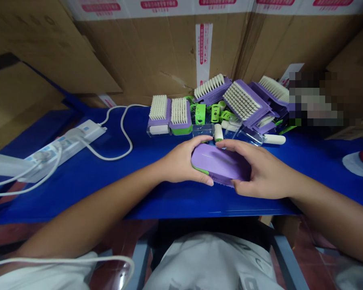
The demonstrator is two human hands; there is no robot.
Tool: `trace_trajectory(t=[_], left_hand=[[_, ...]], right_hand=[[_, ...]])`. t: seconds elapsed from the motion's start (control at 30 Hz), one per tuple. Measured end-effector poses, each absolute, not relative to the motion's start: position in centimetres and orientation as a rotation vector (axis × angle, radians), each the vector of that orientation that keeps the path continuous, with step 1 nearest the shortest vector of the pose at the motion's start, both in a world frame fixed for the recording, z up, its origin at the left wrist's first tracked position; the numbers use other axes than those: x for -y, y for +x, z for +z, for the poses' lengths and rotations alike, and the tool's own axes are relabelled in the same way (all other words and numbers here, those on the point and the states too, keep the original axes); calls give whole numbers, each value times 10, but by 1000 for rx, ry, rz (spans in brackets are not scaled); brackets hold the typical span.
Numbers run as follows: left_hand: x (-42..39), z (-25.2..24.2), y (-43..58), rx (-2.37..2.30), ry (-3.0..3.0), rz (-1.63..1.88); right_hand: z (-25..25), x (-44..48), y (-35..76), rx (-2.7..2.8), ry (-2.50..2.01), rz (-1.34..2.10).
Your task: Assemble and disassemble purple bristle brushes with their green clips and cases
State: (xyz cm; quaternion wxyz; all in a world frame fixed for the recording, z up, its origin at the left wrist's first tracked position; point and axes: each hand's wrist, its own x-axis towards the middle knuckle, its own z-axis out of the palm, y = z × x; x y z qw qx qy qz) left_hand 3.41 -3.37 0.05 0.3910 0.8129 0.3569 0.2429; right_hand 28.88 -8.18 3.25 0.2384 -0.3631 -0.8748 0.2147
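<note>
1. Head view: holds a purple block (222, 159) near the middle of the blue table (109, 197), smooth back facing up; hard to make out whether it touches the tabletop.
2. Clamps the left hand (181, 161) on the block's left end, thumb along the near side, fingers round the far side, next to a green edge (201, 169).
3. Clamps the right hand (264, 171) on the right end, likewise thumb near and fingers far; at the far edge, brings both hands' fingertips close together.
4. Just beyond the hands, shows a white cylinder (218, 132), a clear plastic piece (203, 130) and, to the right, a white handle (274, 139).
5. Farther back, shows green clips (199, 114) among heaped purple brushes (242, 100), mostly with pale bristles up.
6. Left of that heap, shows two bristle-up brushes (179, 110) side by side.
7. At far left, shows a white power strip (75, 139) with plugged-in cables (125, 139).
8. Along the far side, shows taped cardboard boxes (151, 52).
</note>
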Motion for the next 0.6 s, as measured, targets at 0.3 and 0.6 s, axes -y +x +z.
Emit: trace_trajectory(t=[0.3,0.6], left_hand=[[43,2,41,-906,2131,710],[45,1,43,-745,2240,722]], right_hand=[[28,82,287,2453,-1133,497],[37,83,289,2645,-1164,489]])
